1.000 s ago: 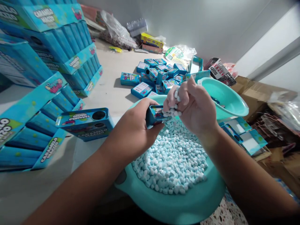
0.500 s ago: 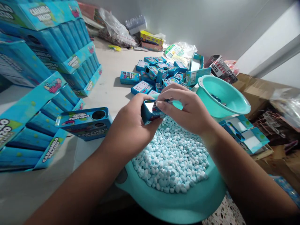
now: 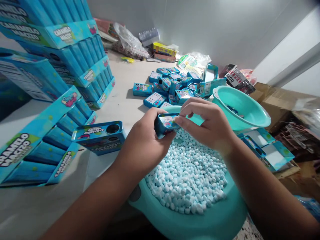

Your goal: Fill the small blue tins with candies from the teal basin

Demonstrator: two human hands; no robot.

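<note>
My left hand (image 3: pixel 147 140) is wrapped round a small blue candy tin (image 3: pixel 166 124), its printed top turned up. Thumb and fingertips of my right hand (image 3: pixel 203 121) are closed at the tin's right end; the fingers partly hide that end. Both hands are above a large turquoise bowl (image 3: pixel 200 225) heaped with pale blue and white candies (image 3: pixel 187 176). To the left of my left wrist stands a blue box (image 3: pixel 100 138) with a dark round hole in its top.
Stacked display boxes (image 3: pixel 72 33) of blue packs rise at the left, with an open display box (image 3: pixel 47 146) nearer. Several blue tins (image 3: pixel 172 83) lie piled beyond the bowl. A second turquoise bowl (image 3: pixel 260 111) holds a few small dark items, beside open cartons (image 3: pixel 277 153) at the right.
The tin's top, bright with glare before, now shows its printed label. My right fingertips have shifted slightly along its end. The whole view has moved a little, so things sit lower and further right.
</note>
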